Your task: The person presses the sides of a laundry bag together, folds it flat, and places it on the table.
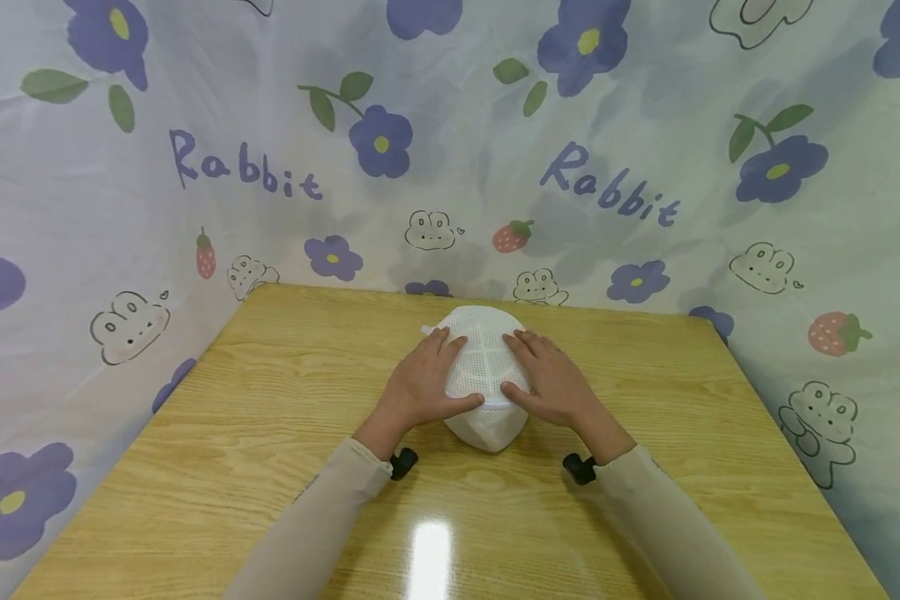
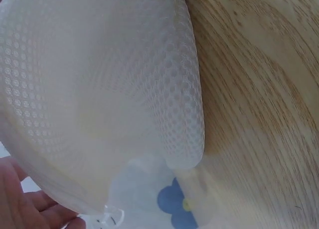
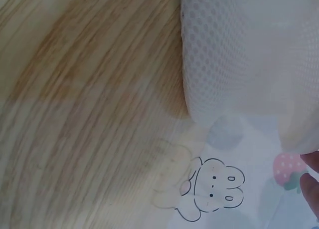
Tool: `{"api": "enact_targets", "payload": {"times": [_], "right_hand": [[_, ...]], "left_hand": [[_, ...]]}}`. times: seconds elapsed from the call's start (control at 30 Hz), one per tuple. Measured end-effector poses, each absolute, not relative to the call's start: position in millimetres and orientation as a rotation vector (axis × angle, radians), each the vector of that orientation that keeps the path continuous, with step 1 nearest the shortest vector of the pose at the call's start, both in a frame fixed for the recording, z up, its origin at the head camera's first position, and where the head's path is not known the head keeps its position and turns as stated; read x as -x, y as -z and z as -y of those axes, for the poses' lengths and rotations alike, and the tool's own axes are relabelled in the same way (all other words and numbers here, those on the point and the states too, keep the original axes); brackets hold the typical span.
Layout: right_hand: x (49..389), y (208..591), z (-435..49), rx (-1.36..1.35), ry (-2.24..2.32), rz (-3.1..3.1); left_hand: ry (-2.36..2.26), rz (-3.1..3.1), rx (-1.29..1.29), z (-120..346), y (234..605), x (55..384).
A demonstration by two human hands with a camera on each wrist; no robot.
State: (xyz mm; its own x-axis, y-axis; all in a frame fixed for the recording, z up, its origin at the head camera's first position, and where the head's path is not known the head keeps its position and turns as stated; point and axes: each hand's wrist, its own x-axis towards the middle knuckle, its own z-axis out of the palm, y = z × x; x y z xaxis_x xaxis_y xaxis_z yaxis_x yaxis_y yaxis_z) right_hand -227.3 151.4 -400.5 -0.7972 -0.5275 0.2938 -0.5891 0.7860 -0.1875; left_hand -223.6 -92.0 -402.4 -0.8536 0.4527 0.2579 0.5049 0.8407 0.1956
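Observation:
A white mesh laundry bag (image 1: 486, 350), rounded and puffed out, sits on the wooden table between the two hands. A pale zip band (image 1: 498, 405) crosses its near side, and a small tab (image 1: 427, 330) sticks out at its far left. My left hand (image 1: 422, 379) rests on the bag's left side, fingers spread and thumb laid towards the middle. On the right side, my right hand (image 1: 553, 382) touches it the same way. In the left wrist view, fingertips (image 2: 56, 215) meet the bag's edge; the right wrist view shows only fingertips beside the mesh (image 3: 214, 54).
The wood-grain table (image 1: 285, 375) spreads out around the bag. A printed cloth (image 1: 450, 150) with flowers and rabbits hangs behind and at both sides. Dark wrist mounts (image 1: 402, 463) sit under the beige sleeves (image 1: 315, 517). A bright reflection lies on the near tabletop.

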Motion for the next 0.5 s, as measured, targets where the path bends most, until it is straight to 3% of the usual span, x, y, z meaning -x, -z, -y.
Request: {"api": "enact_targets", "payload": {"times": [0.5], "right_hand": [[230.3,416.4,-149.0,-0.893,-0.278,2.823]], "left_hand": [[0.274,2.901,0.727,90.6,412.4,223.7]]}}
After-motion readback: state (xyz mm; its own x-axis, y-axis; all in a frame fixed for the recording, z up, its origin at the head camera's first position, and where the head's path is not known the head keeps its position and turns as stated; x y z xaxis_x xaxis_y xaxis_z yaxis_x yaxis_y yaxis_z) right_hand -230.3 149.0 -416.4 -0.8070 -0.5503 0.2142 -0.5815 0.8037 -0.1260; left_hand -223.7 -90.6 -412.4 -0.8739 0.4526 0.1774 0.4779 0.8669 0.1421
